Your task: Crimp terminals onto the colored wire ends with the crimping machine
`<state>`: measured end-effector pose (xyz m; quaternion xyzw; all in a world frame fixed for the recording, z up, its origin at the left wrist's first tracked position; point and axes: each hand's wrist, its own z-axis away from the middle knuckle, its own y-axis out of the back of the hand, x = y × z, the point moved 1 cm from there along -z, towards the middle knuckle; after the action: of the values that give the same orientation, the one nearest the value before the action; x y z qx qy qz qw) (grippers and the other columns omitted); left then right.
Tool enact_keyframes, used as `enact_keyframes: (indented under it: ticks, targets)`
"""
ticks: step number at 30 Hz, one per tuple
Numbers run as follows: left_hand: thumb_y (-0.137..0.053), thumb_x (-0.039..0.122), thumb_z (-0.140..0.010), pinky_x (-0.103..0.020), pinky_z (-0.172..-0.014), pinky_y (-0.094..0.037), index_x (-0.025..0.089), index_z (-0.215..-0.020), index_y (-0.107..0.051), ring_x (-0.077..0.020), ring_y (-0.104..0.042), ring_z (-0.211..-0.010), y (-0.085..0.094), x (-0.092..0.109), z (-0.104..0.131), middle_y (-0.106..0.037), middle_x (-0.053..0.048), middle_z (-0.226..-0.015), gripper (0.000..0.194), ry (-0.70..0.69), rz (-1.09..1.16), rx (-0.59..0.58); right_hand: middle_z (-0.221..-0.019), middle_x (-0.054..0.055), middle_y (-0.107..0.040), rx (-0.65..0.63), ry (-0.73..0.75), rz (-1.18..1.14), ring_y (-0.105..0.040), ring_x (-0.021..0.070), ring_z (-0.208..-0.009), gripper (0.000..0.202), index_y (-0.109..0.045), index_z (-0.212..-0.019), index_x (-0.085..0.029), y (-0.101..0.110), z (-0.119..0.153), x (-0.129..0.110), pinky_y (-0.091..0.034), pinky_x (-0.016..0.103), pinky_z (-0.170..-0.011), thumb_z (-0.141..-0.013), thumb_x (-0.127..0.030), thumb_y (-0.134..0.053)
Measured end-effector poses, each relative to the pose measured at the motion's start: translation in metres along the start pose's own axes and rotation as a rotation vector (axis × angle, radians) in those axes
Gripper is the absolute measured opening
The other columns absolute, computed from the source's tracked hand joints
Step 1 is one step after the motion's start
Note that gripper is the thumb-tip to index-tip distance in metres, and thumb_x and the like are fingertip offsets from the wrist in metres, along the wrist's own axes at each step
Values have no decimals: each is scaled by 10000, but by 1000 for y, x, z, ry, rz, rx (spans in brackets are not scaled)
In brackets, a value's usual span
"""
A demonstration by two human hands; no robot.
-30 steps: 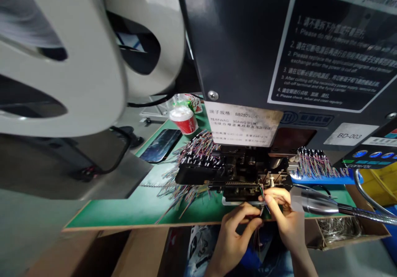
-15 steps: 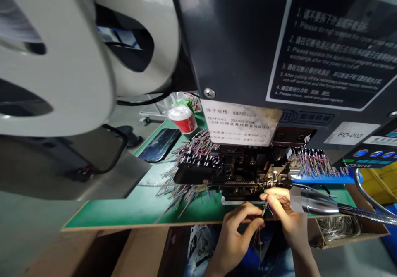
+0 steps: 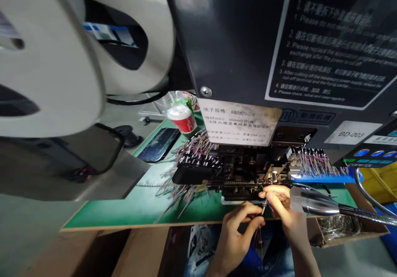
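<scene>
In the lower middle of the head view, my left hand [image 3: 234,231] pinches a thin wire bundle [image 3: 264,208] near a short white section, with loose wire ends hanging below the fingers. My right hand [image 3: 287,211] is closed on the thin wires at the upper end of that bundle, just in front of the terminal crimping machine's die area [image 3: 269,177]. A green wire tip [image 3: 262,188] sticks up from the right fingertips toward the machine. Whether it touches the die cannot be made out. Fingers partly hide the bundle.
A lamp head [image 3: 313,202] on a flexible neck sits against my right wrist. Piles of wire bundles [image 3: 198,149] lie left of the machine; more fill a blue tray [image 3: 335,179] at right. A phone [image 3: 159,144], red cup [image 3: 182,120] and large reels [image 3: 62,82] are left.
My right hand has shifted very slightly up and toward the machine. My left hand keeps its pinch on the wire bundle. The camera view has moved a little.
</scene>
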<state>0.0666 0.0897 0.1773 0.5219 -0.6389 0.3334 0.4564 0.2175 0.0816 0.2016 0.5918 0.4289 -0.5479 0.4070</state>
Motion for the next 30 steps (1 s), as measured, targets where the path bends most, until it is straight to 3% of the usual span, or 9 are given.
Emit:
enact_keyframes:
  ticks: [7, 10, 14, 17, 23, 30]
  targets:
    - [-655, 87, -909, -170, -635, -636, 215, -932, -756, -139, -773, -651, 1, 0, 1, -732, 8, -831, 165, 20, -7, 2, -903, 72, -830, -17, 8, 14, -734, 245, -754, 276, -813, -1022, -232, -1, 2, 5, -591, 348, -678, -939, -481, -728]
    - [-672, 110, -904, -172, -642, -629, 210, -914, -764, -145, -775, -660, 7, 2, 2, -735, 2, -823, 136, 77, 8, -17, -901, 67, -817, -10, 86, 81, -722, 238, -766, 231, -811, -1024, -233, 2, 3, 6, -580, 359, -730, -961, -430, -706]
    - [-714, 153, -887, -160, -621, -599, 201, -841, -743, -141, -758, -614, 20, 10, 0, -722, 23, -716, 72, 223, 161, -180, -950, 68, -772, -130, 255, 137, -690, 204, -765, 187, -789, -873, -223, 9, 4, 4, -542, 315, -694, -955, -379, -727]
    - [-715, 155, -878, -163, -632, -588, 195, -810, -735, -141, -747, -612, 26, 13, -2, -705, 29, -667, 81, 267, 192, -259, -938, 63, -783, -197, 211, 74, -705, 196, -749, 163, -770, -872, -218, 11, 5, 5, -552, 302, -682, -959, -348, -727]
    - [-678, 164, -904, -182, -606, -618, 201, -882, -760, -153, -757, -641, 17, 8, -4, -723, 3, -791, 92, 204, 65, -110, -938, 57, -846, -44, 79, 55, -793, 270, -915, 165, -822, -989, -246, 3, 6, 8, -601, 397, -900, -945, -379, -734]
    - [-654, 132, -901, -160, -588, -620, 206, -891, -753, -140, -760, -626, 11, 8, -3, -727, 5, -808, 124, 136, 10, -44, -913, 63, -854, -5, 5, 6, -794, 283, -867, 239, -820, -972, -244, -3, 3, 3, -627, 422, -851, -916, -466, -751]
